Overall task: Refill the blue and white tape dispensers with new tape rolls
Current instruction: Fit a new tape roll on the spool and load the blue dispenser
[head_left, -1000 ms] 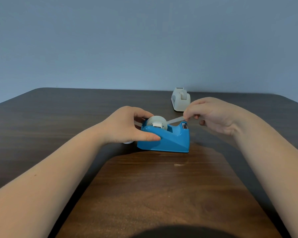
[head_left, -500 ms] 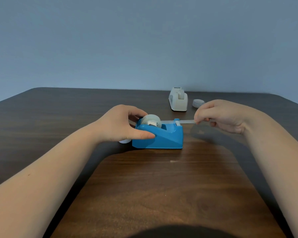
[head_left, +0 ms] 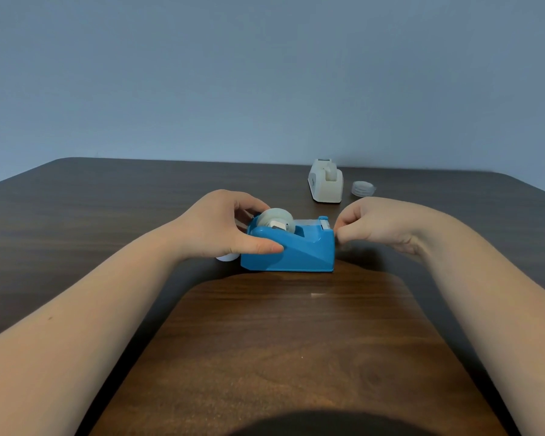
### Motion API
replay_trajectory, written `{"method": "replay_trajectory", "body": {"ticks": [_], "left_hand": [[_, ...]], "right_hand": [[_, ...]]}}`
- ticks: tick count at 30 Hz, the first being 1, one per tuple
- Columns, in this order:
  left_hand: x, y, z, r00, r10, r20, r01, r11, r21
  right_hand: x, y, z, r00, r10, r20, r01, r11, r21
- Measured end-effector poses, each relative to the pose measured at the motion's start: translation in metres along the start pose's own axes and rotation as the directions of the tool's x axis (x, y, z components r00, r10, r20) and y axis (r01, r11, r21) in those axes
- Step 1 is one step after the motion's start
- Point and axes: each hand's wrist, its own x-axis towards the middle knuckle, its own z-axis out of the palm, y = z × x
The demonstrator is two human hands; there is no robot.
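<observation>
The blue tape dispenser (head_left: 299,251) stands on the dark wooden table (head_left: 107,209), with a pale tape roll (head_left: 277,217) seated in its cradle. My left hand (head_left: 224,228) grips the dispenser's back end, thumb across its near side. A strip of tape runs from the roll to the cutter at the right end. My right hand (head_left: 378,225) pinches the tape's free end just past and below the cutter. The white tape dispenser (head_left: 326,185) stands farther back, right of centre. A clear tape roll (head_left: 363,188) lies flat beside it.
A small white round object (head_left: 228,257) peeks out under my left hand, left of the blue dispenser. A tiny pale scrap (head_left: 317,294) lies on the table in front of the dispenser. A grey wall rises behind the table's far edge.
My right hand pulled the tape end out to the right, then came back down close to the cutter. My left hand kept its hold on the blue dispenser.
</observation>
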Motion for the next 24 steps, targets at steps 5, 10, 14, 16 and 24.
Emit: {"method": "replay_trajectory", "body": {"ticks": [5, 10, 14, 16, 24], "left_hand": [[0.0, -0.001, 0.002, 1.0, -0.006, -0.012, 0.006, 1.0, -0.003], [0.0, 0.001, 0.003, 0.999, -0.029, -0.03, 0.03, 0.999, 0.038], [0.001, 0.009, 0.015, 0.985, -0.082, -0.154, 0.106, 0.982, 0.155], [0.003, 0.016, 0.02, 0.978, -0.083, -0.194, 0.131, 0.959, 0.251], [-0.011, -0.021, -0.032, 0.979, -0.203, -0.027, 0.205, 0.97, 0.132]], "right_hand": [[-0.004, -0.006, 0.002, 0.999, 0.042, -0.025, -0.043, 0.998, -0.049], [-0.004, -0.006, 0.002, 0.995, 0.062, -0.079, -0.072, 0.989, -0.131], [-0.003, -0.002, 0.004, 0.984, 0.059, -0.166, -0.085, 0.985, -0.15], [-0.001, -0.002, 0.004, 0.962, 0.052, -0.266, -0.067, 0.997, -0.045], [-0.007, -0.024, 0.015, 0.983, -0.03, -0.18, 0.052, 0.992, 0.118]]}}
